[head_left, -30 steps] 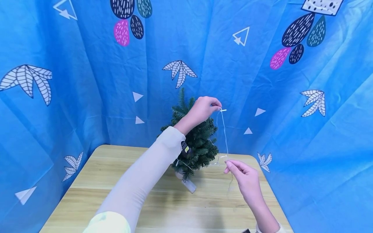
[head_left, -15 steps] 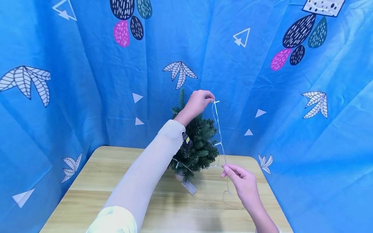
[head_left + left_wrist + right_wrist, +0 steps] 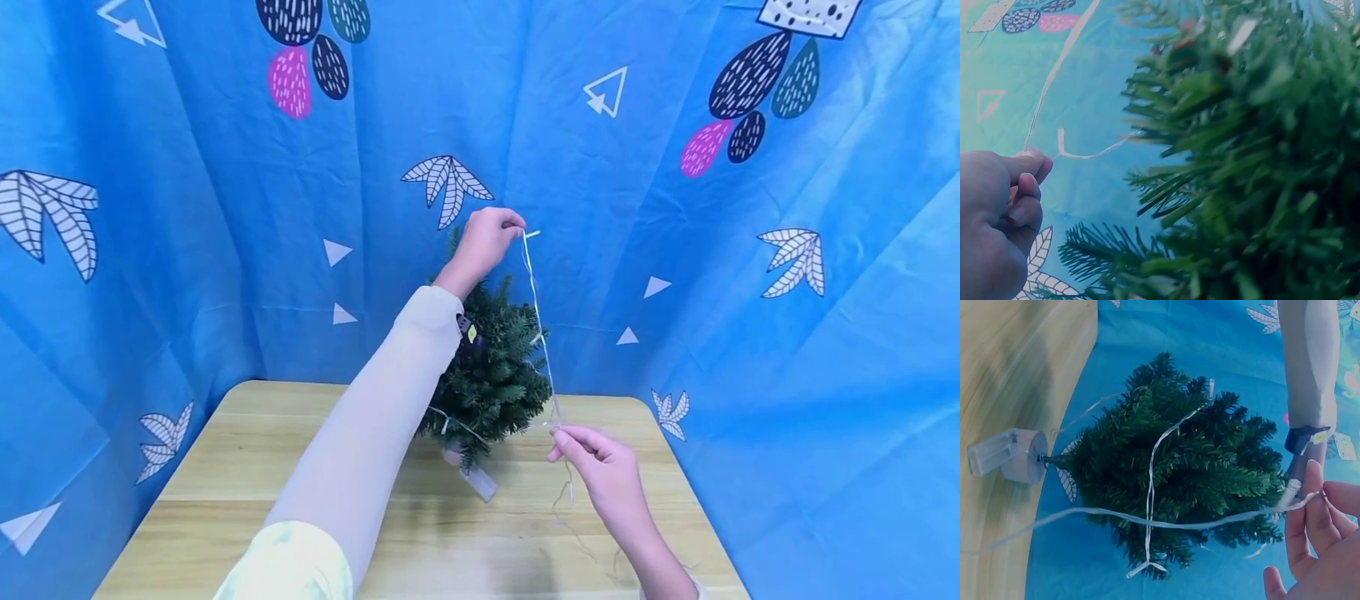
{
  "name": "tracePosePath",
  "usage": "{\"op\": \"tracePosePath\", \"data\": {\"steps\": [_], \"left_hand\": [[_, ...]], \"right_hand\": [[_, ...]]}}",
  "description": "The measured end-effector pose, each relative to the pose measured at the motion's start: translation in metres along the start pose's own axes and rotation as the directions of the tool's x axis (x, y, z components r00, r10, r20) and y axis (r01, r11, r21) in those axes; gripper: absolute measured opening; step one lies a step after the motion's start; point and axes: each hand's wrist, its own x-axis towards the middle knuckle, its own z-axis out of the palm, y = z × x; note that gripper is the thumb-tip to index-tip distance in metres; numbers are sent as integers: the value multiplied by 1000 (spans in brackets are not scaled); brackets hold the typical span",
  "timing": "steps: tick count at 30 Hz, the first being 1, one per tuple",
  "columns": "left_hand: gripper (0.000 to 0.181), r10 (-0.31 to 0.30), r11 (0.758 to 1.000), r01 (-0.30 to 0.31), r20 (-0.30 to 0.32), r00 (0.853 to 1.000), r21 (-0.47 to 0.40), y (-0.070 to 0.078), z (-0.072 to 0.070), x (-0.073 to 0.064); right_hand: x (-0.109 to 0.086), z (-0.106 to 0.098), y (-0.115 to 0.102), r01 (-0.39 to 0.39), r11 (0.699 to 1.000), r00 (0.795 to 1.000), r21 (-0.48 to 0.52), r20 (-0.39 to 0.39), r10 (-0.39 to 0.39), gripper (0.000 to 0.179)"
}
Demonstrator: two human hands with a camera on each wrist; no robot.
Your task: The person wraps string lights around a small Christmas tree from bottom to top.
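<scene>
A small green artificial Christmas tree [image 3: 498, 379] stands on the table, with part of a string of fairy lights [image 3: 546, 358] round its lower branches. Beside the upper right of the tree, my left hand [image 3: 483, 242] pinches the string between thumb and fingertips. My right hand [image 3: 603, 471] pinches the same string lower down, in front and to the right. Between the hands the wire runs nearly straight. Its loose end trails below the right hand. In the right wrist view a bulb [image 3: 1289, 492] sits by the right fingertips. My left forearm hides the tree's left side.
A clear-white battery box [image 3: 991, 453] lies against the tree's round pale base [image 3: 1025, 456]. The wooden table [image 3: 300, 467] has blue patterned cloth [image 3: 585, 167] behind it and on both sides. A dark band sits on my left wrist.
My left hand has risen and moved left with the string. My right hand has shifted left and slightly down. The wire between them has straightened, and the view has turned a little right.
</scene>
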Motion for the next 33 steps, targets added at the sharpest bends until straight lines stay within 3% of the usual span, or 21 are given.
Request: {"op": "tracePosePath", "data": {"steps": [13,20,33], "left_hand": [[25,-63,994,55,-85,994,-97,-15,-28,10],[21,-73,993,54,-179,981,-109,-28,-42,13],[21,-122,984,86,-242,963,-154,-47,-70,14]], "right_hand": [[-4,8,1,2,1000,1000,1,15,-2,21],[-6,9,-3,4,1000,1000,-2,20,-4,21],[-7,15,-15,61,997,997,41,40,-63,18]]}}
